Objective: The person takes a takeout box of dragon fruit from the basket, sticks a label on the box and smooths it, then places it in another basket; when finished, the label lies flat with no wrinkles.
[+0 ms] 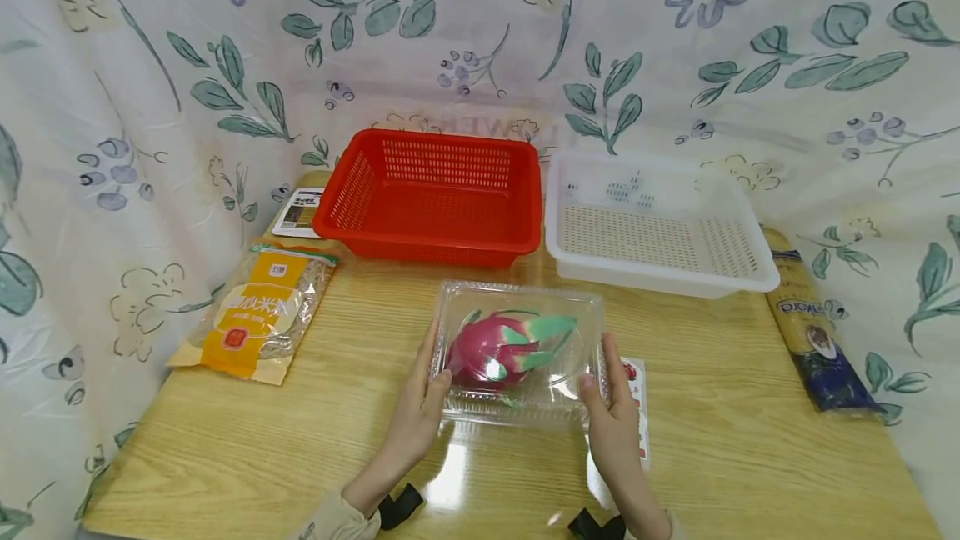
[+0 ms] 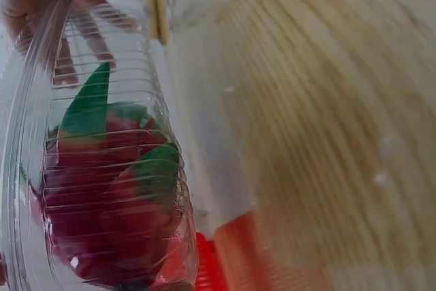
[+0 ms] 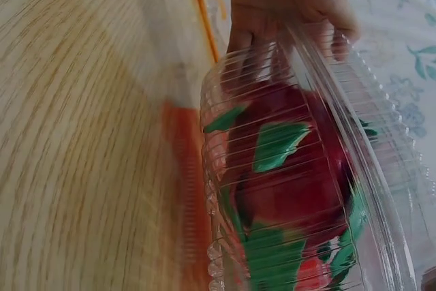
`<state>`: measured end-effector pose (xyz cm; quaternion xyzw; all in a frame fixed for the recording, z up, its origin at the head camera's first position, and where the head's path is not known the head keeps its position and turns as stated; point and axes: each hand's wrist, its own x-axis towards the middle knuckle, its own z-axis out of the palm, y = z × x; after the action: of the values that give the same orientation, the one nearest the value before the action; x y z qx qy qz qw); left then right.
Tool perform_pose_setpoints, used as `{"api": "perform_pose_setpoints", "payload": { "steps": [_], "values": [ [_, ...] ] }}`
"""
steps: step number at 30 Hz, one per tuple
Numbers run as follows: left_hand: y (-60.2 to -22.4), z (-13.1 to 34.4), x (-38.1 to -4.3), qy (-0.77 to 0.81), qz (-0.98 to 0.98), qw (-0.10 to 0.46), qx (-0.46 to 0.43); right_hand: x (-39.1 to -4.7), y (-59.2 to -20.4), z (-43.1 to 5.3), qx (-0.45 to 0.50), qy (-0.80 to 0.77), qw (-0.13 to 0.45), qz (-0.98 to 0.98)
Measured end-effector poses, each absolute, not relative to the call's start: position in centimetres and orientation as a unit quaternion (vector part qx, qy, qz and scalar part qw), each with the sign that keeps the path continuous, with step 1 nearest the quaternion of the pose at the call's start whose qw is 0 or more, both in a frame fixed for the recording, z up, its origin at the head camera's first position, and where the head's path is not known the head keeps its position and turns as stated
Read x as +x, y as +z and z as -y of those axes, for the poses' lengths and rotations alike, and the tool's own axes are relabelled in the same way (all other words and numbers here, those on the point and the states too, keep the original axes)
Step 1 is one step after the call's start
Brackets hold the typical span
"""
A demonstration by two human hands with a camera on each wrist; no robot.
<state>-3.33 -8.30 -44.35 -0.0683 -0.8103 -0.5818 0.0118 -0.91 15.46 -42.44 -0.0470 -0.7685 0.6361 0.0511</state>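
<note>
A clear plastic clamshell box (image 1: 558, 315) with its lid down holds a pink dragon fruit (image 1: 487, 348) with green scales. My left hand (image 1: 416, 402) grips the box by its left side, thumb over the near corner. On the opposite side my right hand (image 1: 611, 419) grips it the same way. Both wrist views show the ribbed wall of the box and the dragon fruit (image 2: 109, 195) through it, with the box raised off the table. In the right wrist view the left hand (image 3: 286, 5) appears at the box's far end.
Behind the box stand a red basket (image 1: 427, 252) and a white basket (image 1: 660, 269). A bag of grain (image 1: 258, 307) lies at the left, a blue and gold packet (image 1: 817, 332) at the right. Partly under the right hand is a printed card (image 1: 636, 382). A flat package (image 1: 298, 213) lies beside the red basket.
</note>
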Motion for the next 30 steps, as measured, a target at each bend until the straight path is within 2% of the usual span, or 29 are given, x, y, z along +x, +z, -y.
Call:
{"api": "perform_pose_setpoints", "payload": {
  "steps": [19,25,30],
  "values": [
    [-45.8,8.5,-3.1,-0.583,0.811,-0.009,-0.058,-1.1,-44.5,-15.5,-0.074,0.624,0.031,0.778],
    [-45.2,8.5,-3.1,-0.549,0.834,0.006,-0.052,-1.1,-45.2,-15.6,-0.065,0.598,0.035,0.798],
    [-44.4,8.7,-3.3,-0.537,0.840,-0.010,-0.073,-1.3,-45.1,-15.8,-0.053,0.566,0.036,0.822]
  ]
}}
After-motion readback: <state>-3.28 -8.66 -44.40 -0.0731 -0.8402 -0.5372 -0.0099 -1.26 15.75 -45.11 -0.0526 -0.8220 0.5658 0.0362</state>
